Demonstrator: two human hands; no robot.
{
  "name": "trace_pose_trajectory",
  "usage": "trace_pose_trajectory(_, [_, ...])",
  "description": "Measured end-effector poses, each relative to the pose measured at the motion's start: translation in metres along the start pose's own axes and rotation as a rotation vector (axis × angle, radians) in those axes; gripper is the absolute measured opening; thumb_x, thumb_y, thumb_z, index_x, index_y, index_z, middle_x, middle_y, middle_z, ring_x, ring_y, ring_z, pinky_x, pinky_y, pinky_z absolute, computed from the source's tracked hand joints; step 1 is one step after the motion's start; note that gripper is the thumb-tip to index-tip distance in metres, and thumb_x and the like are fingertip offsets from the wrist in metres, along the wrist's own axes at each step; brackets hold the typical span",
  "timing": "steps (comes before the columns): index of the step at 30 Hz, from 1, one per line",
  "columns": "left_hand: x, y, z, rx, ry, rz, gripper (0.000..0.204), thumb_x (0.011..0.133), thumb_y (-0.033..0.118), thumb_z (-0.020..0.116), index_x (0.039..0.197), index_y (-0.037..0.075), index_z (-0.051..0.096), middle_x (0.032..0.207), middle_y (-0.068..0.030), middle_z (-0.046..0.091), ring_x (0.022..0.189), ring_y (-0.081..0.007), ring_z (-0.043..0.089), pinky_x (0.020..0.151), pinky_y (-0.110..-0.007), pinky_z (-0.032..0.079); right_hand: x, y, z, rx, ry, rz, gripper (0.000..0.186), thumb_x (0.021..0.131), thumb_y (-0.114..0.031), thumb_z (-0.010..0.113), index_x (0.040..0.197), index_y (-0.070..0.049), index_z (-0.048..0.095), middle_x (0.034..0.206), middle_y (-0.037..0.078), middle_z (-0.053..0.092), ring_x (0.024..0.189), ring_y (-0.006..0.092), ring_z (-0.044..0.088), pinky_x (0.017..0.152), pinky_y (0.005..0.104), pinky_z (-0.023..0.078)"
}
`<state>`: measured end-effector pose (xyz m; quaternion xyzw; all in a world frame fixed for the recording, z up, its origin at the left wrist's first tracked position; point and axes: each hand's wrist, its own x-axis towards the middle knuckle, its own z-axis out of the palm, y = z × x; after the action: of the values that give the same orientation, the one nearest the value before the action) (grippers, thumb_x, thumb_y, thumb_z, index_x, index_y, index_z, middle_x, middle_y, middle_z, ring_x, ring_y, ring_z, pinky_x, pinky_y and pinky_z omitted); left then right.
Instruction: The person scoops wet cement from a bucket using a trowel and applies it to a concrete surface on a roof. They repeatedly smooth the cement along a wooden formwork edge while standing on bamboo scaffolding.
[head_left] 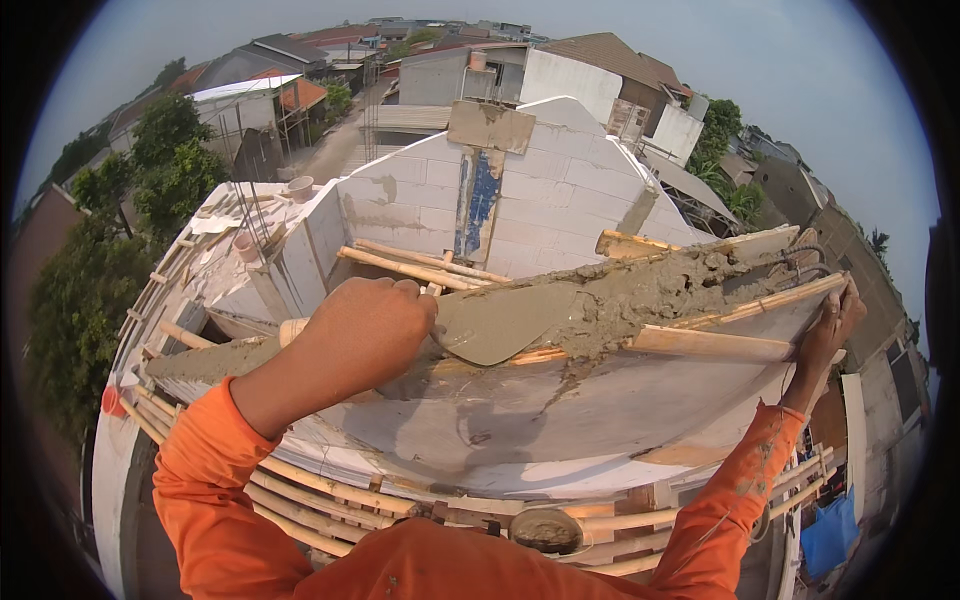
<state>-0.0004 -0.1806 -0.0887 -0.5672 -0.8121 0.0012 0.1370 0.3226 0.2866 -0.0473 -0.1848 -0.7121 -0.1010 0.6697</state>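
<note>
Block wall (560,420) is carrying a wet mortar (640,290) bed along its top: heavy, sloppy, slumping. Left hand (365,335) is fisting tight around the trowel (500,322) handle, the right place to hold it. Right hand (835,325) is curling fingers over the wooden strip (720,345) at the wall's edge.

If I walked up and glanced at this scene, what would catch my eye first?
Most striking is the left hand at centre, gripping a trowel that spreads wet grey mortar along the top of a white block wall. At far right, the right hand grips a wooden strip at the wall's edge. Behind, rooftops and trees lie far below.
</note>
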Motion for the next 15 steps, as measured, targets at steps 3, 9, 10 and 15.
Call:
trace_pose_trajectory(3, [-0.052, -0.007, 0.016, -0.009, -0.096, -0.125, 0.012, 0.07, 0.006, 0.063, 0.081, 0.002, 0.06, 0.077, -0.0125, 0.062, 0.073, -0.0325, 0.064, 0.066, -0.042, 0.052, -0.003, 0.004, 0.003, 0.033, -0.002, 0.026, 0.048, 0.096, -0.035, 0.049, 0.127, 0.001, 0.054, 0.112, 0.015, 0.05, 0.112, 0.0268, 0.047, 0.101, 0.0381, 0.033])
trace_pose_trajectory(9, [-0.112, -0.008, -0.021, -0.019, -0.102, -0.211, 0.011, 0.068, 0.009, 0.064, 0.076, 0.003, 0.059, 0.077, -0.014, 0.062, 0.075, -0.0348, 0.064, 0.064, -0.046, 0.051, 0.004, 0.006, 0.002, 0.023, -0.013, 0.033, 0.046, 0.097, -0.031, 0.048, 0.131, 0.0, 0.053, 0.115, 0.015, 0.048, 0.114, 0.0271, 0.047, 0.101, 0.0383, 0.034])
trace_pose_trajectory(10, [-0.106, -0.009, -0.02, -0.038, -0.074, -0.246, 0.011, 0.068, 0.009, 0.064, 0.077, 0.003, 0.059, 0.078, -0.0144, 0.062, 0.075, -0.0355, 0.064, 0.065, -0.046, 0.051, 0.004, 0.009, -0.003, 0.022, -0.009, 0.027, 0.046, 0.098, -0.031, 0.048, 0.131, 0.0, 0.053, 0.115, 0.015, 0.049, 0.114, 0.027, 0.047, 0.1, 0.0383, 0.034])
trace_pose_trajectory(15, [-0.069, -0.004, 0.0, -0.007, -0.147, -0.431, 0.017, 0.069, 0.01, 0.065, 0.082, 0.0, 0.062, 0.081, -0.0175, 0.065, 0.077, -0.0386, 0.065, 0.07, -0.047, 0.052, 0.001, 0.014, 0.007, 0.075, -0.029, 0.002, 0.043, 0.099, -0.028, 0.047, 0.132, -0.001, 0.053, 0.117, 0.015, 0.049, 0.115, 0.0271, 0.047, 0.1, 0.0387, 0.035])
